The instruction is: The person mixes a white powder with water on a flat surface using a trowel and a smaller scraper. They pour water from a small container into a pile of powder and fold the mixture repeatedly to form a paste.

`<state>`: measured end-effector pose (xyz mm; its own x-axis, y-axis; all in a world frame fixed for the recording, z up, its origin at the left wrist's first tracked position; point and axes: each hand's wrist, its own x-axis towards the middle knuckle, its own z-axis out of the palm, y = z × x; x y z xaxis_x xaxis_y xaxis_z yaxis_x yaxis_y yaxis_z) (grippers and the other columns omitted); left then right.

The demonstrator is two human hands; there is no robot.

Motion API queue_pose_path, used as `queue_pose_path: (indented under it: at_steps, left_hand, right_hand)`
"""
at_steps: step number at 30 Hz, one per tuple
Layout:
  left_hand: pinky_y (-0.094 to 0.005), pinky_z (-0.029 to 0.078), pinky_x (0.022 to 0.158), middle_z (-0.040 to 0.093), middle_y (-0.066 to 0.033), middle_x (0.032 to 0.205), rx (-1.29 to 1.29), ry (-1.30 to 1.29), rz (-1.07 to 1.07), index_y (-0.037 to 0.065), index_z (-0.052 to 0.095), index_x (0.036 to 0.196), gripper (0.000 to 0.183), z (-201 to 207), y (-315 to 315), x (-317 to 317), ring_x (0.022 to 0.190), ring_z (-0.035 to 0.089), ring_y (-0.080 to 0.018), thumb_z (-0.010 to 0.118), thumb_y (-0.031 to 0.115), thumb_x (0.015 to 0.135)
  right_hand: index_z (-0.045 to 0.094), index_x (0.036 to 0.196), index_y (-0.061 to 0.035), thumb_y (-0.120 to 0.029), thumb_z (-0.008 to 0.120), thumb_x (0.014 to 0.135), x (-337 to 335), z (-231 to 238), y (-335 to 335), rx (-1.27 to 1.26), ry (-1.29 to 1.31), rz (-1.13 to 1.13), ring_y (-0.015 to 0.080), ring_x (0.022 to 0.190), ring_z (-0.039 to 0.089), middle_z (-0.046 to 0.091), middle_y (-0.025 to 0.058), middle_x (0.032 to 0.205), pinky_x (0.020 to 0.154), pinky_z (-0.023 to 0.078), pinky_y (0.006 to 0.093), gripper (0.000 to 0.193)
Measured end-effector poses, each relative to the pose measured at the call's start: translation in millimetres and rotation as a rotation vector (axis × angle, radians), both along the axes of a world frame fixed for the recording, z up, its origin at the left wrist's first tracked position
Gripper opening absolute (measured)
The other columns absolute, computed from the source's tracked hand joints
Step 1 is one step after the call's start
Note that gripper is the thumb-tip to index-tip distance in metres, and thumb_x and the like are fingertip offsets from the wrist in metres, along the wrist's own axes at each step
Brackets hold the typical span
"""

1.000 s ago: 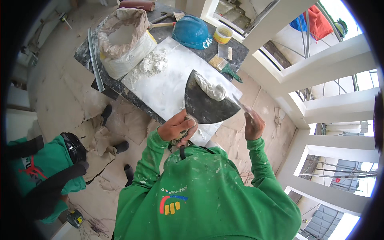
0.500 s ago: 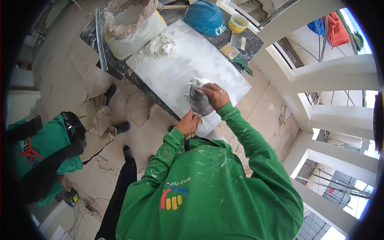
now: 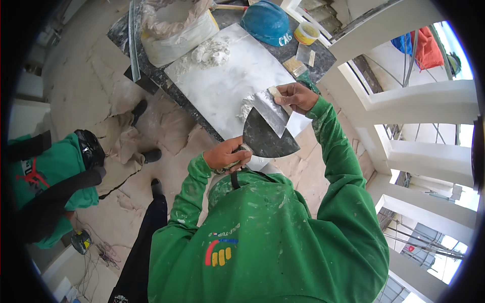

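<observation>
Left hand (image 3: 227, 155) closed around the handle of a dark, fan-shaped plaster hawk (image 3: 268, 139), held level just in front of the chest; right hand (image 3: 295, 96) clamped on the handle of a flat metal trowel (image 3: 272, 112), whose blade lies tilted across the hawk's upper face. Both tools sit over the near edge of a white mixing board (image 3: 222, 81) bearing a lump of white plaster (image 3: 209, 53). Beyond it stand an open sack (image 3: 174, 30), a blue hard hat (image 3: 265, 22) and a small yellow tub (image 3: 306, 33).
</observation>
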<state>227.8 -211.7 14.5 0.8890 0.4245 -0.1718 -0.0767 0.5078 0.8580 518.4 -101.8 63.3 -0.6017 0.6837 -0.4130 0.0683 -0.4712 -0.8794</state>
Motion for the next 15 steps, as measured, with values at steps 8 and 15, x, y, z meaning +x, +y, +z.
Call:
queue_pose_path:
  at_steps: [8,15]
  left_hand:
    - [-0.0233,0.04,0.039,0.049,-0.0043,0.073,-0.186,-0.07,0.161,0.006,0.04,0.115,0.02,-8.3,-27.6,-16.9,0.05,0.047,-0.0086,0.046,0.018,0.1]
    - [-0.0234,0.042,0.039,0.05,-0.0057,0.081,-0.199,0.076,0.421,0.009,0.039,0.119,0.022,-29.0,-52.5,-50.1,0.052,0.049,-0.0097,0.046,0.017,0.099]
  right_hand:
    - [0.069,0.106,-0.0025,-0.03,0.074,0.076,90.0,-32.3,-27.4,0.376,-0.921,-0.088,0.0232,0.08,0.066,0.07,0.0157,0.095,0.074,0.05,0.0332,0.042]
    - [0.067,0.103,-0.0086,-0.011,0.059,0.085,62.3,-120.8,-64.2,0.95,-1.239,-0.457,0.0319,0.09,0.06,0.056,0.0127,0.091,0.076,0.049,0.043,0.02]
